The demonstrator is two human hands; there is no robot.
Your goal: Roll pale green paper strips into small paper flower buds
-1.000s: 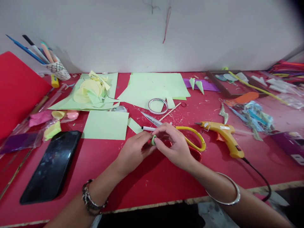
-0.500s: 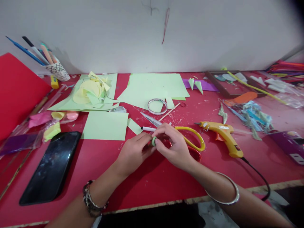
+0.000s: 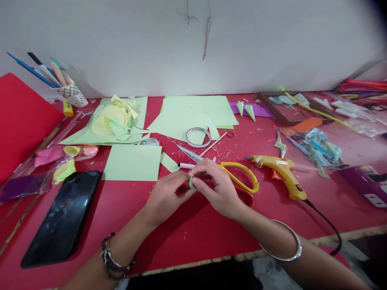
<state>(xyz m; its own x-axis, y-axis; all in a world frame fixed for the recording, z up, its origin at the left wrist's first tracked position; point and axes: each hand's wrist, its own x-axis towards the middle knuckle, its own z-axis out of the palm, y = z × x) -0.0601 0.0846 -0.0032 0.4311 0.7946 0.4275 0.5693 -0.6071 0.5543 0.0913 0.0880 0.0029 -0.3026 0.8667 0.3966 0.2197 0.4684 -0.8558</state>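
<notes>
Between the fingertips of both hands is a small rolled piece of green paper point(image 3: 191, 182). My left hand point(image 3: 167, 195) grips it from the left, its fingers curled. Thumb and index finger of my right hand point(image 3: 219, 187) pinch it from the other side. Scissors point(image 3: 242, 171) with yellow and red handles lie just beyond and partly under my right hand. A white marker point(image 3: 186, 165) pokes out behind the fingers, beside a small strip of green paper point(image 3: 169, 162). Farther back lie a roll of tape point(image 3: 198, 129) and a thin wooden stick point(image 3: 213, 144).
A yellow glue gun point(image 3: 281, 169) with a black cord lies at the right, near blue tassel threads point(image 3: 320, 147). At the left are a black phone point(image 3: 62, 219) and a green sheet point(image 3: 131, 163). Two green paper cones point(image 3: 249, 112) rest on purple paper at the back.
The view has shifted slightly. The fingers have moved a little on the rolled paper, which shows turned somewhat. Both hands still hold it.
</notes>
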